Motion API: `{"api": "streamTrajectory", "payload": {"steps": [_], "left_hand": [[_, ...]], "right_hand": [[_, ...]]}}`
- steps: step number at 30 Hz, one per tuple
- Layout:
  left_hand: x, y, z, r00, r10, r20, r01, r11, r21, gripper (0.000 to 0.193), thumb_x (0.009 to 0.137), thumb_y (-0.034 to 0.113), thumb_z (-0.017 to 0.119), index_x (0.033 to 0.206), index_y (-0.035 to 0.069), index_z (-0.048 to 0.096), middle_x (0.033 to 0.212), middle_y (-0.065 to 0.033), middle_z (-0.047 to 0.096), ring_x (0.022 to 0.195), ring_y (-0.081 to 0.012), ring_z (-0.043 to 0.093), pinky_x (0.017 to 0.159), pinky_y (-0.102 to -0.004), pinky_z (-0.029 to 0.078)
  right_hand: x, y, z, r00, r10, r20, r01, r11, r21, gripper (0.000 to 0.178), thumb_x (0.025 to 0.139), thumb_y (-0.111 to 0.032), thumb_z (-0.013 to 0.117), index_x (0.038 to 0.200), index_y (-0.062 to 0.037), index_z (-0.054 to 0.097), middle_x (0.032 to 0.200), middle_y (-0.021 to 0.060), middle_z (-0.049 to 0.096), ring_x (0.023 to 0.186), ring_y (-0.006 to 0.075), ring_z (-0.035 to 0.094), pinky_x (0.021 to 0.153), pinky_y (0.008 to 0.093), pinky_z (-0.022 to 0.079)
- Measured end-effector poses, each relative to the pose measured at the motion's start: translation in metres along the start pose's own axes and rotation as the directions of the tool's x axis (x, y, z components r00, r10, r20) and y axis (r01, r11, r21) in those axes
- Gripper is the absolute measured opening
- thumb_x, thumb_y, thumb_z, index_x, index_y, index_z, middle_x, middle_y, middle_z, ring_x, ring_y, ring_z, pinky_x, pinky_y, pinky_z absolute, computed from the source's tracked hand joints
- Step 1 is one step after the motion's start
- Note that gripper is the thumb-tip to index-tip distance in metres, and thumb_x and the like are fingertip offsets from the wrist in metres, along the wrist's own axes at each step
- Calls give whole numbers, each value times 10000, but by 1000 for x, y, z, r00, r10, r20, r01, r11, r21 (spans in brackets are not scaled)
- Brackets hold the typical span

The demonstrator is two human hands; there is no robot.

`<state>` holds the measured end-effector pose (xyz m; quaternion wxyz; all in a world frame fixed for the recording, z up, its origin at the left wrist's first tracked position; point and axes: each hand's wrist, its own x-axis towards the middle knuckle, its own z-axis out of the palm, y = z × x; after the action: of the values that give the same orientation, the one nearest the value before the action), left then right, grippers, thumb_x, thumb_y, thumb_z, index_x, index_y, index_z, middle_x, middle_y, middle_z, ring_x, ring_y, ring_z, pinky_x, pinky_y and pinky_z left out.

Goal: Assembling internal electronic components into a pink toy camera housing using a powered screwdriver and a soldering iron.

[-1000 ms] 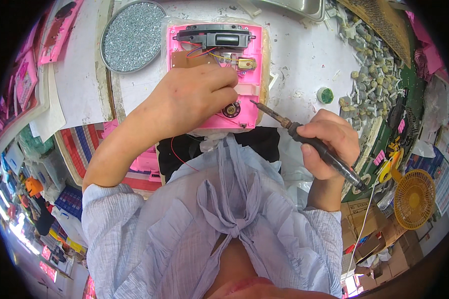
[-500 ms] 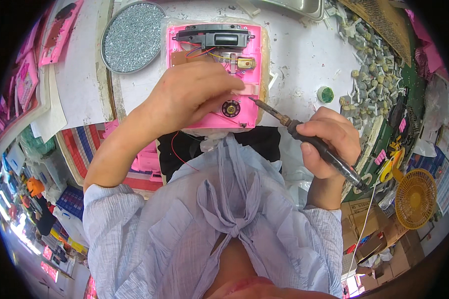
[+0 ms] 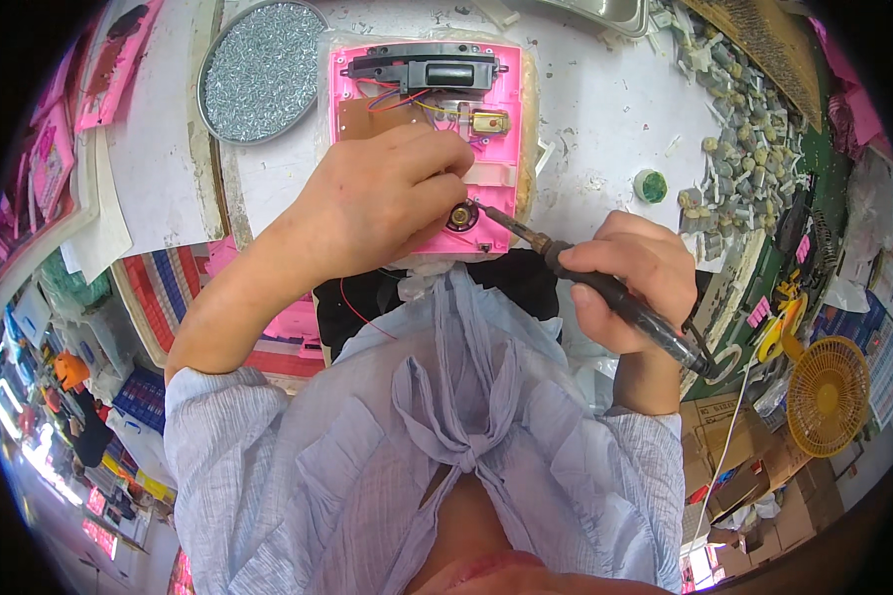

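The right hand [image 3: 633, 283] grips the soldering iron [image 3: 558, 254] by its black handle, thumb and fingers wrapped around it. The iron's long axis runs diagonally: the handle end lies toward the person's right forearm, and the tip points left and away from the person. The tip is at the right edge of the round speaker [image 3: 461, 215]; contact cannot be confirmed.

The speaker sits in the near part of the pink housing [image 3: 501, 151], on the worktop [image 3: 595, 109] directly in front of the person. The housing's longer axis runs away from the body; the black compartment [image 3: 450, 75] lies crosswise at its far end.

The left hand [image 3: 387, 198] is curled over the housing's left side, covering part of the brown board [image 3: 367, 117] and the speaker's left edge. Its fingertips are hidden; whether they hold anything cannot be told. The metal tray [image 3: 605, 12] is cut off by the upper edge.

Bare worktop extends from the housing's right edge to the green container [image 3: 650, 185]. The screw dish [image 3: 202, 94] stands near the housing's far left corner.
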<state>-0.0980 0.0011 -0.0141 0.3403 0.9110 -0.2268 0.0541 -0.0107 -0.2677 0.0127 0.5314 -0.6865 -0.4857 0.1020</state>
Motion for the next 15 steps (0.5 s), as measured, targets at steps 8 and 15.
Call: {"api": "streamTrajectory", "payload": {"steps": [8, 15], "left_hand": [[-1, 0, 2, 1000, -6, -1, 6, 1000, 19, 257, 692, 10, 794, 908, 56, 663, 1014, -79, 659, 866, -287, 683, 638, -376, 566], [0, 1, 4, 1000, -8, -26, 8, 1000, 16, 241, 690, 7, 787, 879, 51, 645, 1014, -80, 650, 873, -285, 682, 637, -377, 567]], "right_hand": [[1, 4, 4, 1000, -15, -5, 15, 1000, 25, 313, 662, 33, 733, 972, 3, 702, 731, 91, 678, 518, 226, 566, 466, 333, 454], [2, 5, 6, 1000, -15, 2, 15, 1000, 25, 310, 668, 28, 730, 976, 2, 703, 709, 85, 665, 507, 227, 560, 460, 333, 448]]}}
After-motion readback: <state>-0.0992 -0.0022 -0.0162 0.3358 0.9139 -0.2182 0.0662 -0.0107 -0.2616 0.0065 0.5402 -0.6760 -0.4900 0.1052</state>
